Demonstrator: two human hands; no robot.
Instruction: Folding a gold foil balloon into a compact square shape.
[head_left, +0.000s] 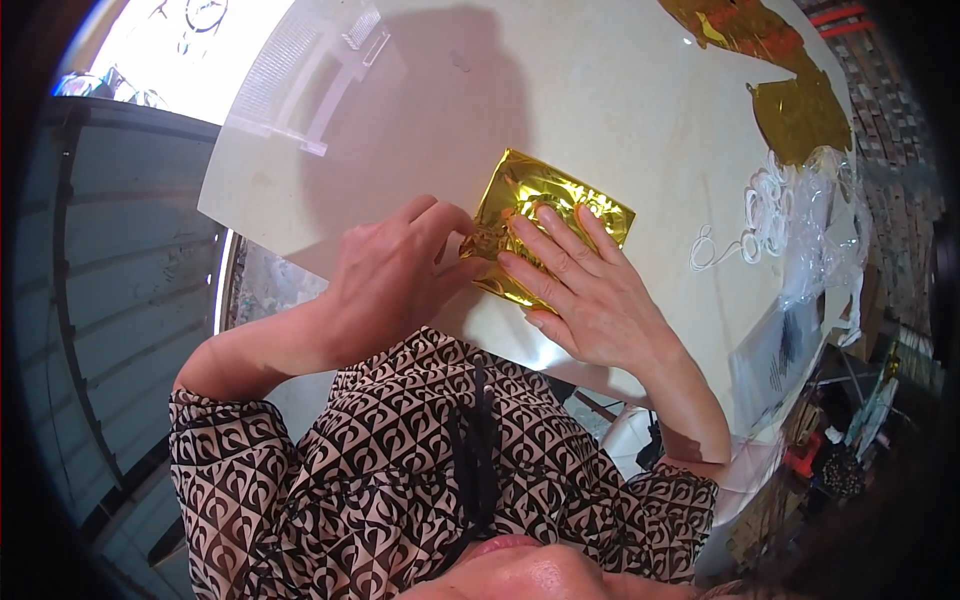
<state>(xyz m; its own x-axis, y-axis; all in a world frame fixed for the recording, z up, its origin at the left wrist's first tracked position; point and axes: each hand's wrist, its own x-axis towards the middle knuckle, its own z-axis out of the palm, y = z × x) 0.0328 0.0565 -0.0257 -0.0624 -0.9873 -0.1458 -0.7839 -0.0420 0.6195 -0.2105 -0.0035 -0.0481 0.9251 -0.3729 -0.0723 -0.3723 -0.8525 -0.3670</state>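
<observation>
A flat, rectangular packet wrapped in shiny gold foil (515,180) lies near the front edge of the pale table (610,90). At its left end the foil is bunched up, and my left hand (390,270) pinches that crumpled part between thumb and fingers. My right hand (600,300) rests flat across the packet's top, fingers stretched out and slightly apart. What the foil wraps is hidden. Creases and bright reflections run over its surface.
Loose gold sheets (800,115) lie at the far right of the table. Nearer are a cluster of thin white loops (765,215), crumpled clear plastic (825,230) and a flat pale sheet with dark marks (775,360). A metal panel (130,270) stands left.
</observation>
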